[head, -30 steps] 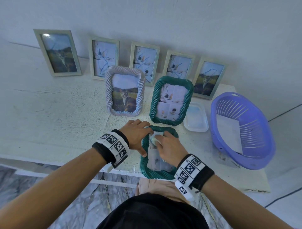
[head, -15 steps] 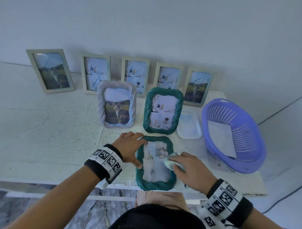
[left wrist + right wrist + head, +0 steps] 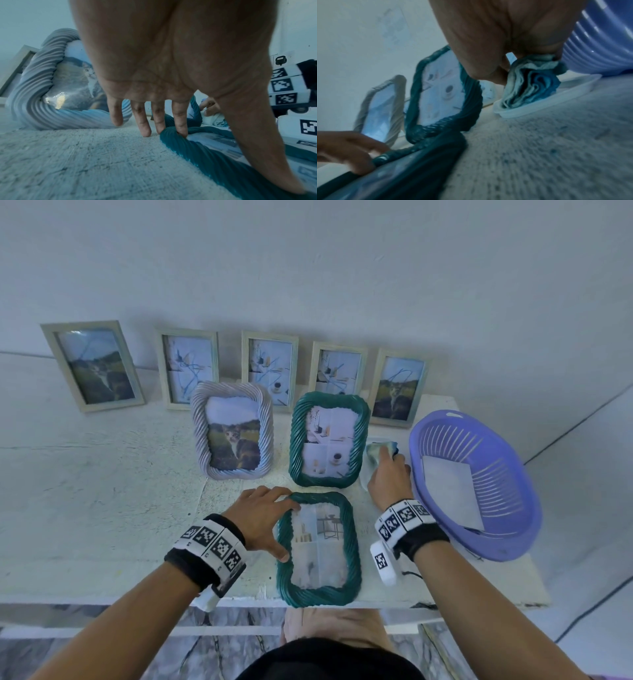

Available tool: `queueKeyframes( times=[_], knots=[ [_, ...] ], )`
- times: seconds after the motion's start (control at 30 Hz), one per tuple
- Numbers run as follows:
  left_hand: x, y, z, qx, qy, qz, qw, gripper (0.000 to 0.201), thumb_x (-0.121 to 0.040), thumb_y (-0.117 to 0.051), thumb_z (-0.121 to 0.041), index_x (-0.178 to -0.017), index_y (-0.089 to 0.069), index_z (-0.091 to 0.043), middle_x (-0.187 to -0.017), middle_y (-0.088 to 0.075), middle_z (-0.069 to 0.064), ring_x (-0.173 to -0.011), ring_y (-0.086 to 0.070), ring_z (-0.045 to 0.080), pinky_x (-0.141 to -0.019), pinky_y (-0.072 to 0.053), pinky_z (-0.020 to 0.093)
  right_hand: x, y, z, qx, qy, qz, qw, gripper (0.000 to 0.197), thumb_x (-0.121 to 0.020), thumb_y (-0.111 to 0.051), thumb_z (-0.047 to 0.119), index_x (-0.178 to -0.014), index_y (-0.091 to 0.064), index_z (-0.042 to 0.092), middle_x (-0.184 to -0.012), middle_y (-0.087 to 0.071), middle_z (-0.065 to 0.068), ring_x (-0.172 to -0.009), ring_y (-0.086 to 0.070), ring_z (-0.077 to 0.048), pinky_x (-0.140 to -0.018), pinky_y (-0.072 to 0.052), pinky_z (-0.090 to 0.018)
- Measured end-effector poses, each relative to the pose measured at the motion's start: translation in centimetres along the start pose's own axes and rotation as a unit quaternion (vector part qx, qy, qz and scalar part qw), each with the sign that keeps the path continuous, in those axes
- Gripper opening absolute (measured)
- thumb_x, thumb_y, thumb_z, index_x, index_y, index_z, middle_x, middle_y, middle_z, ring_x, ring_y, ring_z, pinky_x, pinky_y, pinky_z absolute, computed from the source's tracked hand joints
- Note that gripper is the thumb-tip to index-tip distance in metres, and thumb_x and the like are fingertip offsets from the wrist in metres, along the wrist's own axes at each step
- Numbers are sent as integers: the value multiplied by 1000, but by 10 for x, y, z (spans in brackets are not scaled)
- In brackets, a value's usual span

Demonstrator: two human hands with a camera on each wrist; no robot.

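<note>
A green rope-pattern picture frame (image 3: 318, 549) lies flat at the table's front edge. My left hand (image 3: 274, 522) rests on its top-left corner with the fingers spread and straight. In the left wrist view the fingertips (image 3: 180, 129) press on the green rim (image 3: 214, 162) and the thumb runs along its side. My right hand (image 3: 387, 465) grips a crumpled blue-and-white cloth (image 3: 380, 450) to the right of the standing frames. In the right wrist view the cloth (image 3: 530, 86) touches a clear plastic tray (image 3: 547, 102). The hand hides most of the tray in the head view.
A second green frame (image 3: 329, 440) and a grey frame with a cat photo (image 3: 233, 431) stand behind the flat one. Several pale frames (image 3: 270, 368) lean on the wall. A purple basket (image 3: 476, 484) holding white paper sits at the right, close to my right hand.
My right hand left the flat frame's glass and carried the cloth up and right to the tray. My left hand stayed on the frame's corner.
</note>
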State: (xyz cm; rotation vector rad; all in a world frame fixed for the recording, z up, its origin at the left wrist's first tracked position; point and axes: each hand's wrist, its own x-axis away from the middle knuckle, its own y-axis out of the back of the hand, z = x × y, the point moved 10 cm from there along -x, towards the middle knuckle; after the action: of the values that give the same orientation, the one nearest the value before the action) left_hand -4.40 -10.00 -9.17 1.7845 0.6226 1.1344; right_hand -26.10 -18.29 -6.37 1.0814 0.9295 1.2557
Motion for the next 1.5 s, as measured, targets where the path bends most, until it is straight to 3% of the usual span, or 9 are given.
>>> queueKeyframes(
  times=[0.37,0.47,0.57,0.73,0.9,1.1,1.23,1.33,1.5],
  knots=[
    [12,-9,8,68,31,-25,997,101,-72,-69,-63,-151,-13,-38,-161,-11,-2,-143,-17,24,-114,-18,44,29,4,4,22,29,-14,999,50,-96,-40,16,-145,-31,10,-145,-27,-32,-137,-24,-45,-115,-19,-47],
    [21,-11,10,110,62,-64,990,98,-74,-71,-59,-151,-17,-31,-153,-25,0,-136,-29,24,-109,-31,42,66,13,19,-3,76,-31,997,41,-96,-42,20,-135,-44,7,-127,-48,-19,-122,-44,-35,-96,-44,-41],
    [30,-15,10,159,83,-100,979,86,-76,-72,-51,-147,-27,-29,-139,-42,0,-123,-44,21,-98,-42,37,100,-1,22,-40,74,31,996,36,-97,-40,26,-128,-47,9,-105,-57,-10,-100,-54,-27,-78,-50,-37],
    [38,-17,-11,216,86,-157,960,64,-87,-60,-35,-143,-32,-25,-124,-54,4,-104,-59,19,-85,-48,32,128,-30,22,-113,75,74,988,30,-94,-45,24,-121,-52,15,-95,-55,-5,-90,-55,-23,-75,-46,-32],
    [46,-9,-18,292,117,-206,927,69,-89,-52,-58,-145,-31,-24,-126,-61,4,-108,-61,22,-88,-48,34,122,-17,-5,-378,-58,18,924,22,-91,-54,9,-107,-67,14,-101,-64,-6,-84,-61,-14,-79,-49,-28],
    [52,-4,-32,491,106,-205,840,82,-82,-46,-67,-149,-24,-25,-146,-44,6,-130,-47,19,-101,-35,26,145,5,49,-616,0,106,780,25,-103,-43,16,-117,-63,17,-110,-70,-2,-104,-66,-17,-86,-55,-30],
    [40,-18,-27,665,102,-181,718,101,-65,-48,-90,-145,-33,-30,-141,-50,2,-126,-50,13,-108,-40,41,156,9,79,-576,91,137,801,34,-104,-40,17,-135,-51,24,-127,-63,3,-115,-61,-15,-91,-53,-33],
    [34,-21,-29,757,80,-153,630,79,-73,-54,-82,-134,-50,-31,-130,-60,3,-119,-60,23,-96,-49,53,157,8,88,-541,106,121,826,40,-97,-53,8,-133,-52,25,-123,-62,10,-113,-61,-14,-88,-56,-40],
    [35,-14,-34,793,61,-152,587,81,-72,-66,-72,-139,-41,-34,-134,-57,3,-120,-59,28,-96,-48,56,150,9,92,-537,103,107,830,47,-90,-65,11,-133,-52,24,-120,-62,12,-106,-64,-14,-84,-57,-43]
  ],
)
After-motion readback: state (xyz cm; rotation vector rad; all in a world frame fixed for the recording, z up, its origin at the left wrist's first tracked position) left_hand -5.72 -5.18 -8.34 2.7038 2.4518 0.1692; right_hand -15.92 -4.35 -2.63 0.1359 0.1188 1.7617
